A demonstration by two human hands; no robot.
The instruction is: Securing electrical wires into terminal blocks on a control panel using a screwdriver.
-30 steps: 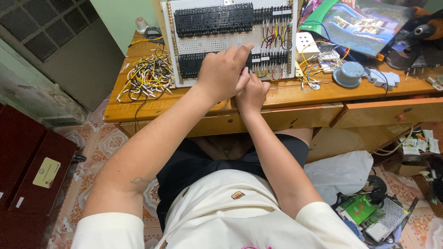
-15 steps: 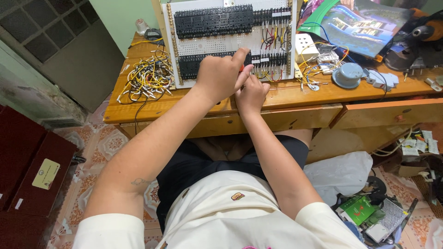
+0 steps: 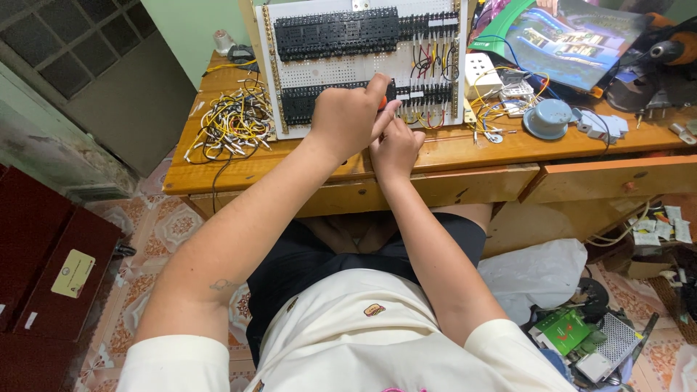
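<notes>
Together, hands (image 3: 374, 127) at wiring panel (image 3: 363, 65)

The person's left arm ran from seven o'clock up toward twelve, bare below a short cream sleeve, with the elbow bent only slightly. The left hand (image 3: 350, 116) was curled into a loose fist, knuckles up, thumb raised at its one o'clock edge. The right forearm rose from five o'clock, and the right hand (image 3: 396, 147) sat just below and touching the left, fingers curled inward, back toward the camera.
</notes>
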